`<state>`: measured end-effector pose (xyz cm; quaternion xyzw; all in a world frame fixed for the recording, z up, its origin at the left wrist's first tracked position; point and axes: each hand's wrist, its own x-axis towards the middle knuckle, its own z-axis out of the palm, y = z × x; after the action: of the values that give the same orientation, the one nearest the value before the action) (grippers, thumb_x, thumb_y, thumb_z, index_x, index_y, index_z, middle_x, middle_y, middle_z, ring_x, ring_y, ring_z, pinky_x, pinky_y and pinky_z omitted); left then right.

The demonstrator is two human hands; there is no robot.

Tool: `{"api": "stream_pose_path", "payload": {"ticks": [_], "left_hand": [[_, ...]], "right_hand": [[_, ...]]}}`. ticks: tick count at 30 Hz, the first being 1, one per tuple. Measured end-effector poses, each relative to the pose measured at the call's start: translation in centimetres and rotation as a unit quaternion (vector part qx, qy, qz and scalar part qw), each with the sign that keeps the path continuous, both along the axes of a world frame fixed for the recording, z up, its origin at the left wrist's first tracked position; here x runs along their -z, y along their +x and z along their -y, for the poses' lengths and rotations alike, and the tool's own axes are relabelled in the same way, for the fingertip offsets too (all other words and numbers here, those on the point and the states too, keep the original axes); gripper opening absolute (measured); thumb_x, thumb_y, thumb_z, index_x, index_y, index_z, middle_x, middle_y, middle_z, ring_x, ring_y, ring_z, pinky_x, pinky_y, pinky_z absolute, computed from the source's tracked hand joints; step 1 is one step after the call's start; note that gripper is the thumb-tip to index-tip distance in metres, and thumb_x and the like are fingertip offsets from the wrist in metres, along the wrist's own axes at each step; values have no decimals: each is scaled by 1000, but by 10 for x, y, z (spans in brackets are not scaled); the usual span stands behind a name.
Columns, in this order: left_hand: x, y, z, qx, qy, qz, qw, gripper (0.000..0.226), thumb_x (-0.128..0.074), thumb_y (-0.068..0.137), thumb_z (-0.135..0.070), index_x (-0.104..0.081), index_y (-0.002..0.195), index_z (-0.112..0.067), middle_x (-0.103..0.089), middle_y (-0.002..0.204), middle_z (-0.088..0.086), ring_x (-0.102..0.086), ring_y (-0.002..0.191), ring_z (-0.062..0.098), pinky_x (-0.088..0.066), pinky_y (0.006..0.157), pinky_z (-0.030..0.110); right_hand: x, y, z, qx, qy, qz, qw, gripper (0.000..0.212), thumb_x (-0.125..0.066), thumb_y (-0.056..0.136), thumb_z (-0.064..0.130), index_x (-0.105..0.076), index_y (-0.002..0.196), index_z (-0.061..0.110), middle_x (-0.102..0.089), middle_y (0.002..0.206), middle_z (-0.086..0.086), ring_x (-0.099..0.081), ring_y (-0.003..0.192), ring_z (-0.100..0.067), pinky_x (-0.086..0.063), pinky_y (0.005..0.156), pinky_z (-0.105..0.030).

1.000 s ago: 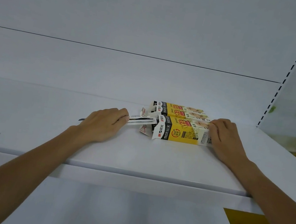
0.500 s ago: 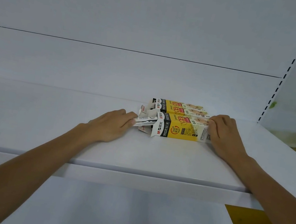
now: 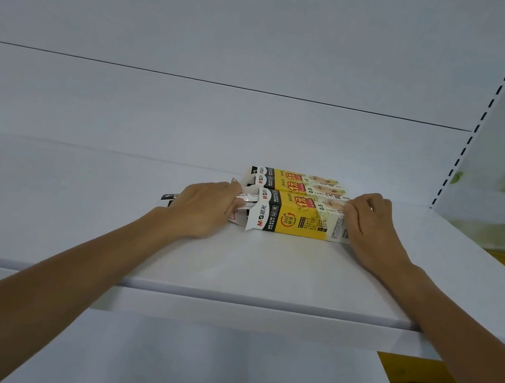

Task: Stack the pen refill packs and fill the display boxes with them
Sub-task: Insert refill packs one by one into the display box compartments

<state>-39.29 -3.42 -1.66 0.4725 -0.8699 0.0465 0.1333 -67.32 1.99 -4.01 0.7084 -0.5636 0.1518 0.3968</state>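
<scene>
head camera looks forward over the shelf (image 3: 265,269), close.

Left hand (image 3: 205,210), right hand (image 3: 370,230), fingers (image 3: 354,207) curled.

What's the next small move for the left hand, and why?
Probably slide the pack deeper into the front box. The left hand grips the pack, part of which sticks out of the box's open left end, and the right hand holds the far end, so the box looks braced for the push.
</scene>
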Motion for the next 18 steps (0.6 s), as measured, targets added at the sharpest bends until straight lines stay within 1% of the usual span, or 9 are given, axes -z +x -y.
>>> {"api": "stream_pose_path", "payload": {"ticks": [3,4,5,6,8,10,12,14,18], "left_hand": [[3,-3,3,-15,16,6,1000,37,-22,101,-32,-39,126,-12,-58,118,6,-53,103,31,-37,76,35],[4,-3,5,-16,21,7,1000,38,-22,101,-33,-38,129,-12,-59,118,7,-53,103,32,-36,75,35],[3,-2,5,-16,26,9,1000,38,-23,101,-33,-38,128,-12,-59,117,8,-53,101,32,-35,73,34],[1,1,6,-12,27,11,999,35,-23,101,-33,-41,124,-13,-60,113,9,-52,98,32,-33,71,34],[-4,8,6,-2,40,11,999,25,-24,101,-35,-44,100,-19,-59,95,7,-48,86,28,-30,69,33],[-9,16,6,7,93,-2,996,26,-26,99,-40,-39,82,-24,-51,78,0,-47,80,25,-32,66,33],[-12,21,6,25,155,-30,987,21,-36,95,-48,-40,84,-31,-51,79,-3,-50,75,20,-36,64,32],[-12,24,4,47,184,-48,981,20,-39,94,-48,-36,103,-30,-56,83,0,-47,69,15,-36,62,29],[-9,34,2,73,153,-56,984,14,-31,98,-41,-34,104,-29,-49,66,4,-38,58,16,-31,55,28]], "right_hand": [[2,0,2,-26,9,7,1000,13,-67,72,-5,-56,79,-7,-59,75,-21,-52,71,-37,-38,60,-38],[2,0,2,-40,22,35,998,10,-61,81,4,-57,83,-5,-59,80,-19,-50,76,-35,-37,65,-38],[0,2,1,-47,46,98,993,20,-50,90,18,-58,90,0,-58,89,-13,-46,86,-30,-35,72,-36],[-1,4,-1,-52,72,180,980,33,-42,94,35,-58,98,6,-54,99,-7,-39,95,-24,-32,78,-31],[-4,10,-4,-28,122,306,944,49,-42,88,56,-54,114,16,-43,112,1,-30,107,-14,-34,80,-28],[-9,16,-9,2,144,323,935,69,-38,76,67,-51,124,19,-40,120,2,-29,115,-13,-40,76,-32],[-10,19,-11,5,145,326,934,79,-34,69,71,-50,127,20,-39,123,2,-28,118,-13,-41,77,-33],[-10,17,-10,-2,140,337,931,81,-35,68,71,-50,128,18,-40,122,1,-28,117,-13,-42,80,-32],[-9,18,-10,-6,136,335,932,80,-37,69,69,-51,128,17,-41,121,0,-29,117,-14,-44,81,-32]]}}
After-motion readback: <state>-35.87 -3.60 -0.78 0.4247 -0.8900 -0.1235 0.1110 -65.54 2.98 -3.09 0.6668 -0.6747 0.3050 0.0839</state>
